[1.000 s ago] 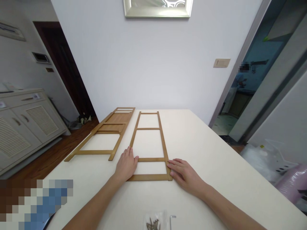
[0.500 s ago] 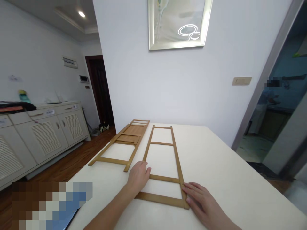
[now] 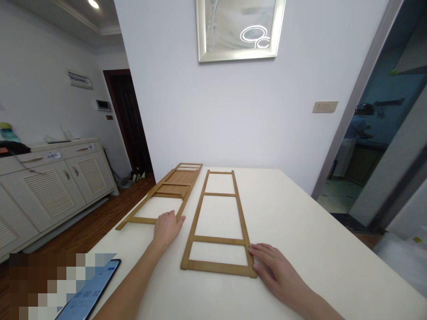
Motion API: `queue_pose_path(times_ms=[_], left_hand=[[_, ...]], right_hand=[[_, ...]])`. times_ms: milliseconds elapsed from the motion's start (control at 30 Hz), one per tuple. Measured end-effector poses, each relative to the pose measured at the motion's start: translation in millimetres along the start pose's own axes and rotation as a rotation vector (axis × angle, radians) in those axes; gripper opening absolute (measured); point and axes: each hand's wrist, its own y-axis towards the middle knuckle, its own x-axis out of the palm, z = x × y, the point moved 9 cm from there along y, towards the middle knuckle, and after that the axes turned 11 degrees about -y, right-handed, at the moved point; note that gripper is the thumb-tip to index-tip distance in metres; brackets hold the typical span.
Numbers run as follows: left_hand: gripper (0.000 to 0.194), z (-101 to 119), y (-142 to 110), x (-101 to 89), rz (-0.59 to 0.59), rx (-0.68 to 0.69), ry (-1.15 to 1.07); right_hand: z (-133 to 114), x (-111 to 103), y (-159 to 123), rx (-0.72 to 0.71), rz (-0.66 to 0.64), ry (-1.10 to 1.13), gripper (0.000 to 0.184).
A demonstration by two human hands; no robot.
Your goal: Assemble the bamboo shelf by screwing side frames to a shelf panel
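Flatly, smooth brown slats [image 3: 218,267] in ladder shape beneath bare hands [image 3: 278,271].

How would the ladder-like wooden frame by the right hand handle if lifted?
The wooden frame looks fairly stiff, its rails joined by four crossbars. Its slim bars and open gaps suggest lightness. Lying flat, it seems unlikely to roll.

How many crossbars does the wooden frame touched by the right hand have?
4: the far-end crossbar, the second crossbar a little nearer, the third crossbar past a wider gap, and the near-end crossbar.
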Motion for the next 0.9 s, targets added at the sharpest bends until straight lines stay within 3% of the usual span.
queue_pose_path(times_ms=[67, 200, 433, 633, 900], left_hand=[[0.054, -1, -1, 8.4, -0.088, -0.008, 0.028], [0.051, 9, -5, 10.0, -0.139, -0.018, 0.024], [0.049, 50, -24, 2.3, -0.230, -0.009, -0.047], [0.048, 83, -44, 0.0, -0.205, 0.052, -0.082], [0.042, 112, -63, -0.3, -0.192, 0.125, -0.128]], right_hand=[[-1, 0, 0, -0.003, 0.000, -0.004, 0.041], [-3, -3, 0, -0.001, 0.026, -0.011, 0.041], [-6, -7, 0, -0.013, 0.034, -0.021, 0.040], [-8, -8, -1, 0.000, 0.049, -0.018, 0.039], [-6, -9, -3, 0.031, 0.049, -0.023, 0.039]])
